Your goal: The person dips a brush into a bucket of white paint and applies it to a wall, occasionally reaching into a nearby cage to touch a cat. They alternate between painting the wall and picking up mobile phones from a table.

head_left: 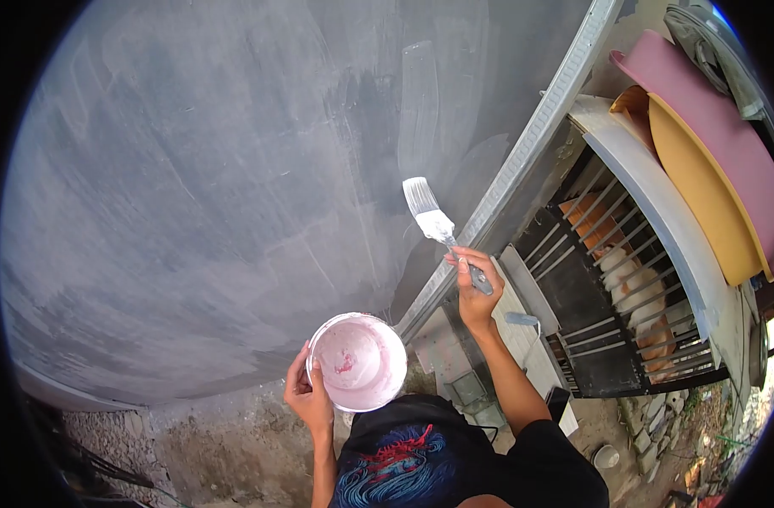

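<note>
My right hand grips a paintbrush by its grey handle, fingers wrapped round it. White paint coats the brush's ferrule and bristles, which point up and left against the grey wall in this view. Lower down, my left hand holds a white bucket by its rim, thumb over the edge. Pinkish-white paint smears the bucket's inside, with a small red patch at the bottom. A pale wet streak runs up the wall above the bristles.
A metal edge strip borders the wall on the right. Beyond it stands a barred cage with an orange-and-white animal inside. Pink and yellow basins lie on top. A small roller and a phone rest beside my right arm.
</note>
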Action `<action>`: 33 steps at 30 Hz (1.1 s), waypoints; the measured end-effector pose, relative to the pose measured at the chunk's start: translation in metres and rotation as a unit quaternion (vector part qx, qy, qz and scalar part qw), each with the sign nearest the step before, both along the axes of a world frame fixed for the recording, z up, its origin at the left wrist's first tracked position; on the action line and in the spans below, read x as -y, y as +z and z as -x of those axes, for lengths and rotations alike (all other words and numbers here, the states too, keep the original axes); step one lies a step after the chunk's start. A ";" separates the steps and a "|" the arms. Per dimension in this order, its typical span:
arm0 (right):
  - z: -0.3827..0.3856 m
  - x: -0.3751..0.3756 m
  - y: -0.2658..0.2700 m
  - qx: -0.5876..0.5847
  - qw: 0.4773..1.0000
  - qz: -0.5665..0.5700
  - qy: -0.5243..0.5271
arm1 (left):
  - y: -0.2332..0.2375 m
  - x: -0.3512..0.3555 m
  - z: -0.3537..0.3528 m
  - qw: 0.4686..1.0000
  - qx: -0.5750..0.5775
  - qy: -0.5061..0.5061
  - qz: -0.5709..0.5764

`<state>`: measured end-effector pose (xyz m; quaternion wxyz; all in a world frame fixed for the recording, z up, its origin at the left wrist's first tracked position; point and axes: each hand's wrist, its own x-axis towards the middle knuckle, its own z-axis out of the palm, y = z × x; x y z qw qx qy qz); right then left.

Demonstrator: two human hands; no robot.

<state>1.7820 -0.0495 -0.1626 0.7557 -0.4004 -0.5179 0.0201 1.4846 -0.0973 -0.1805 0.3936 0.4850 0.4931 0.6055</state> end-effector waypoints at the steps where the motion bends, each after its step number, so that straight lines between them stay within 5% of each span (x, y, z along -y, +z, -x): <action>1: 0.001 0.007 0.002 -0.018 1.000 -0.001 -0.013 | -0.001 0.000 0.001 1.000 -0.006 -0.001 -0.004; 5: -0.009 0.014 0.043 -0.094 0.994 0.051 0.019 | -0.002 0.000 -0.003 1.000 0.007 -0.007 0.002; 9: -0.020 -0.016 0.115 -0.014 0.999 0.008 0.048 | 0.004 0.003 -0.008 1.000 0.001 -0.016 -0.004; 18: -0.035 -0.060 0.284 0.183 0.942 -0.281 -0.003 | 0.000 0.008 0.001 1.000 -0.003 -0.001 -0.018; 22: -0.021 -0.053 0.270 0.118 0.932 -0.338 0.051 | -0.003 0.010 0.007 1.000 -0.001 0.015 0.004; 24: -0.015 -0.058 0.229 0.150 0.927 -0.342 -0.029 | -0.008 0.010 0.012 1.000 -0.003 0.020 0.012; 33: 0.013 -0.029 0.001 0.043 0.995 -0.086 -0.027 | -0.014 0.005 0.014 0.999 -0.025 0.028 0.010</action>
